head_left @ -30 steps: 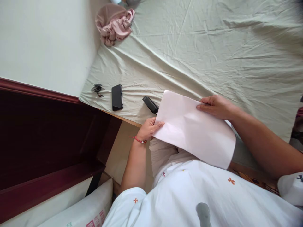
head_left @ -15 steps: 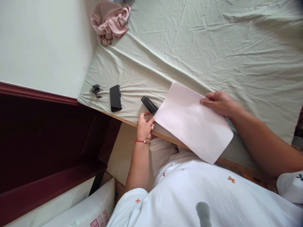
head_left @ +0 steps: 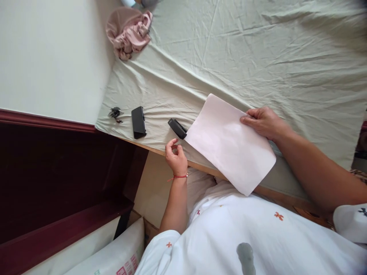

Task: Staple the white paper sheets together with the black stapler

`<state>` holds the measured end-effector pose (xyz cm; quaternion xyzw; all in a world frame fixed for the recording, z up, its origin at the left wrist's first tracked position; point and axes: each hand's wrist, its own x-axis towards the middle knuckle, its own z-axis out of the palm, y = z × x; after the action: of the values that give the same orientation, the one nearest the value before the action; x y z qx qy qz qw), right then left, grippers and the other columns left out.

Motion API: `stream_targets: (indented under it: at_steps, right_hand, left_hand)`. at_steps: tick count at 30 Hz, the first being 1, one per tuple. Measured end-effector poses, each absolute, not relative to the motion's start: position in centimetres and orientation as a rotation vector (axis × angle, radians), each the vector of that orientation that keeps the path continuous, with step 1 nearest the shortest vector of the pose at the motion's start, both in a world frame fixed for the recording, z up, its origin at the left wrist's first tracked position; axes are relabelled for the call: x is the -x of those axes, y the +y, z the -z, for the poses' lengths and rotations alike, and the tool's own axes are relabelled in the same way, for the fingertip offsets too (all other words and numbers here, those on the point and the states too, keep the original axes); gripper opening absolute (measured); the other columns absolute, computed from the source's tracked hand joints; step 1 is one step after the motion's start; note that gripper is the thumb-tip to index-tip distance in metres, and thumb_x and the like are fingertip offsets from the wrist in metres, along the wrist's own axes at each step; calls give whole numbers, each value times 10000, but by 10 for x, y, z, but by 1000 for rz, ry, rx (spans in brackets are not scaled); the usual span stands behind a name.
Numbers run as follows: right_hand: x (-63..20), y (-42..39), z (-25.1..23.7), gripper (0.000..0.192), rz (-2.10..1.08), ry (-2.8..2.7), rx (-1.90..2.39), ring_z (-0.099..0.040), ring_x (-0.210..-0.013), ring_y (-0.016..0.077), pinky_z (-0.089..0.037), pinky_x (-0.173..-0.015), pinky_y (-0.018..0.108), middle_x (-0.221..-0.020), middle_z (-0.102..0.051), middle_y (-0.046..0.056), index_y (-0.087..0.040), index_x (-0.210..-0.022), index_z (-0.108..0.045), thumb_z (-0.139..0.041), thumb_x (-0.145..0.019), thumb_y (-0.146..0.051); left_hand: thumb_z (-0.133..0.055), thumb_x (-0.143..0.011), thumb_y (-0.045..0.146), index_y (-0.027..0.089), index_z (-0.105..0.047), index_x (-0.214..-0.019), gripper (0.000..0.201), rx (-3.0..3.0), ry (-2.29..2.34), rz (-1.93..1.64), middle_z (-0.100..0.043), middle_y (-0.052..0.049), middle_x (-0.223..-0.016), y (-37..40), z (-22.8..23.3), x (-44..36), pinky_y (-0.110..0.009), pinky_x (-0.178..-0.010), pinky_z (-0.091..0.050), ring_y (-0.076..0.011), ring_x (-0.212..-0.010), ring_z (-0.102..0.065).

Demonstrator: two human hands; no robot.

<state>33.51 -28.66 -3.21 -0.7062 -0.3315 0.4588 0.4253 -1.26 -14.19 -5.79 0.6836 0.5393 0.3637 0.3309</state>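
The sheet of paper (head_left: 232,143) lies flat on the bed (head_left: 258,57), its near corner hanging over the bed's edge; the right hand (head_left: 263,122) pinches the sheet's far right edge, thumb on top; the left hand (head_left: 177,157) hovers just off the sheet's left corner, loosely curled and grasping nothing; a black stapler (head_left: 177,128) sits touching or just beside that corner; further left of the sheet lie a black case (head_left: 138,122) and a small dark clip (head_left: 115,113); a pink cloth (head_left: 127,32) is bunched well beyond it.
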Motion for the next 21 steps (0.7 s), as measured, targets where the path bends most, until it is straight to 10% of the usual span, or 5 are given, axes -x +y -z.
stream_targets:
  at_steps: [6, 21]
  right_hand:
    - [-334, -287, 26, 410, -1109, -886, 1797, -565, -550, 169, -408, -509, 328, -662, -665, 11, -269, -748, -675, -814, -979, -578]
    - [-329, -287, 10, 339, -1198, -698, 1897, -582, -595, 163, -395, -492, 296, -731, -688, 39, -245, -788, -690, -834, -970, -492]
  left_hand:
    - [-650, -1047, 323, 223, -735, -1523, 494, -2203, 1237, -996, -684, -192, -1688, -146, 63, 9, -525, -1463, -313, -331, -1699, -519]
    - [-466, -1012, 103, 177, -749, -1556, 618, -2431, 1383, -958, -730, -182, -1656, -149, 78, 7, -517, -1453, -370, -285, -1695, -550]
